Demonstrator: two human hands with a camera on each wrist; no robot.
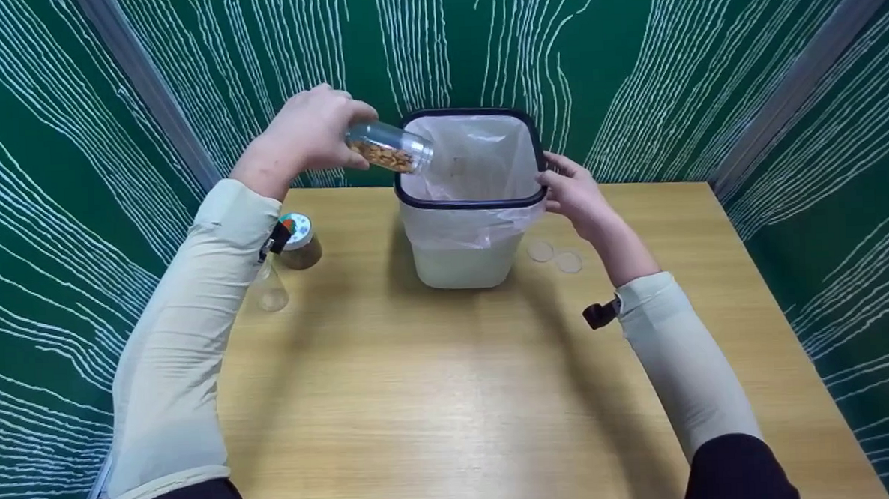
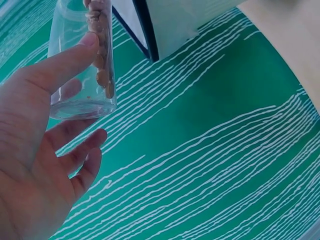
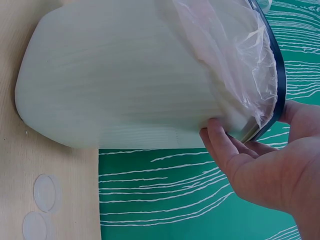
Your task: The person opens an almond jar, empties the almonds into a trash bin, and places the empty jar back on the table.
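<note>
My left hand (image 1: pixel 310 129) grips a clear bottle (image 1: pixel 386 145) partly filled with small brown pieces that look like nuts or beans. The bottle lies nearly on its side, its mouth sloping slightly down over the left rim of a trash bin (image 1: pixel 460 270). In the left wrist view, the thumb and a finger pinch the bottle (image 2: pixel 82 107) near its base. The pieces (image 2: pixel 101 60) lie along its lower side. My right hand (image 1: pixel 573 193) holds the bin's dark rim at the right, its fingers (image 3: pixel 220 137) against the outer wall. A whitish plastic liner (image 3: pixel 220 55) folds over the rim.
Two clear round lids (image 1: pixel 541 251) lie on the wooden table (image 1: pixel 451 399) right of the bin. Left of it stands a jar (image 1: pixel 302 248) with a patterned lid, beside a clear bottle (image 1: pixel 271 293) partly behind my sleeve. Green patterned walls (image 1: pixel 632 84) enclose the table.
</note>
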